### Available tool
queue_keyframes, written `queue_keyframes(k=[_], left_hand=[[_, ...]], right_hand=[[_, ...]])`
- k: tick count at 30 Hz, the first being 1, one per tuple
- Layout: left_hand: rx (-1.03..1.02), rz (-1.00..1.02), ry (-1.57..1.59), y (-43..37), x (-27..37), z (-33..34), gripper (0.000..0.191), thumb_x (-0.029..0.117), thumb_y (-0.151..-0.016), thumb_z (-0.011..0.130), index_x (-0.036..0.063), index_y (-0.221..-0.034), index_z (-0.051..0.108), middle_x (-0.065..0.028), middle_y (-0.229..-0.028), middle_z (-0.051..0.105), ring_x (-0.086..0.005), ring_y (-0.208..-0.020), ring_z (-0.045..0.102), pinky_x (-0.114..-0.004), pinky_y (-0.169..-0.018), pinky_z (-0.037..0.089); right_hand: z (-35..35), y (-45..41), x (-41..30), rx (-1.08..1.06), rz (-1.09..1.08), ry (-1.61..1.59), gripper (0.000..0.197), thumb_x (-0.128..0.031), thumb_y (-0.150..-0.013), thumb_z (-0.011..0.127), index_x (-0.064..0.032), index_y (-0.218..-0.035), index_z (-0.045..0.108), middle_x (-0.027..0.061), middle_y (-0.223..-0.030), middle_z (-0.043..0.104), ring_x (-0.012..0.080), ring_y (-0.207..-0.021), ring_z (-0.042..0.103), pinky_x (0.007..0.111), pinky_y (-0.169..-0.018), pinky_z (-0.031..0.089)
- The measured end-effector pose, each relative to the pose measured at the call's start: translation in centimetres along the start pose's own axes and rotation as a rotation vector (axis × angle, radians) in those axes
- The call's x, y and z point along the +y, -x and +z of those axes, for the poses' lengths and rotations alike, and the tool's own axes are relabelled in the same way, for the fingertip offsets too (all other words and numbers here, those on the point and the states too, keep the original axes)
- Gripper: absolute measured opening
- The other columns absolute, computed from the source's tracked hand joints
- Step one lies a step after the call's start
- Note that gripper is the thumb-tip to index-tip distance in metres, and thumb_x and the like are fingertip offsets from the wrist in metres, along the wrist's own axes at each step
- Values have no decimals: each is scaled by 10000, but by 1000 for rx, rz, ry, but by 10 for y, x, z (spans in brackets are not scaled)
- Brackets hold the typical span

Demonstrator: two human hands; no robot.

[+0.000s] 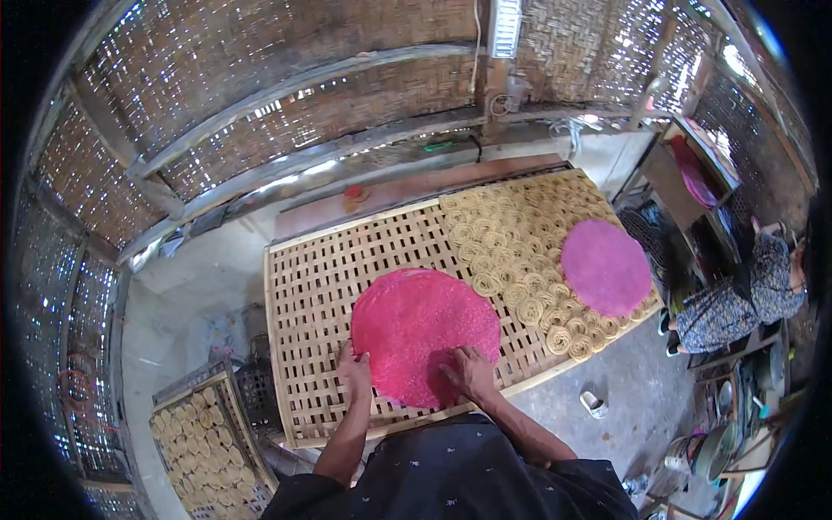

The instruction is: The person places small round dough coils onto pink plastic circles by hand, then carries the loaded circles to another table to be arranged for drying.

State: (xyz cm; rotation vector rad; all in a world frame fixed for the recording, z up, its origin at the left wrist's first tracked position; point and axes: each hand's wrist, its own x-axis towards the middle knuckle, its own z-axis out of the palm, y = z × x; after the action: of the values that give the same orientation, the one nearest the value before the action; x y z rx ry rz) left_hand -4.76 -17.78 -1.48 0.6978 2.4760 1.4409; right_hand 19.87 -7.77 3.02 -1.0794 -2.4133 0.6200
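A large round pink-red sheet, perhaps a stack of thin sheets (pixel 422 325), lies on the woven bamboo rack (pixel 318 273) before me. My left hand (pixel 355 370) pinches its left edge between thumb and fingers. My right hand (pixel 469 374) rests on the lower right of its surface, palm down, fingers slightly bent and apart. Coiled pale-yellow noodle-like nests (pixel 513 240) cover the right part of the rack. On top of those nests, at the right, lies a second round sheet, lighter pink-purple (pixel 606 268).
Another rack with pale round pieces (pixel 201 442) stands at lower left. A person in a patterned garment (pixel 734 305) is at the far right near shelves (pixel 689 169). A white sandal (pixel 593 404) lies on the floor. A woven bamboo wall (pixel 292 78) rises behind.
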Motion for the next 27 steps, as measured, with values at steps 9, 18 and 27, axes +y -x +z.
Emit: queue_keyframes(k=[9,18,27], left_hand=[[142,127,-144,-11,-23,10,265,-116,-658,642,5,-894,625,-97,-806,615,-188,-721,606,-322,-646,509],[109,-41,96,-22,-14,-11,227,-64,-697,618,6,-912,598,-80,-806,616,-167,-718,598,-282,-661,499],[-328,85,470,42,140,9,302,-3,-772,676,25,-1054,572,-73,-970,610,-158,-860,610,-264,-746,500]], right_hand=[[9,-11,-8,-116,4,-10,372,-332,-805,676,-56,-1049,623,151,-983,626,354,-946,595,451,-798,497],[7,-17,-36,-183,-18,-182,404,-351,-823,656,-68,-1104,596,163,-1013,613,369,-983,587,455,-832,493],[13,-22,-55,-117,56,-331,428,-279,-863,663,-8,-1181,570,174,-1074,639,296,-992,633,388,-838,509]])
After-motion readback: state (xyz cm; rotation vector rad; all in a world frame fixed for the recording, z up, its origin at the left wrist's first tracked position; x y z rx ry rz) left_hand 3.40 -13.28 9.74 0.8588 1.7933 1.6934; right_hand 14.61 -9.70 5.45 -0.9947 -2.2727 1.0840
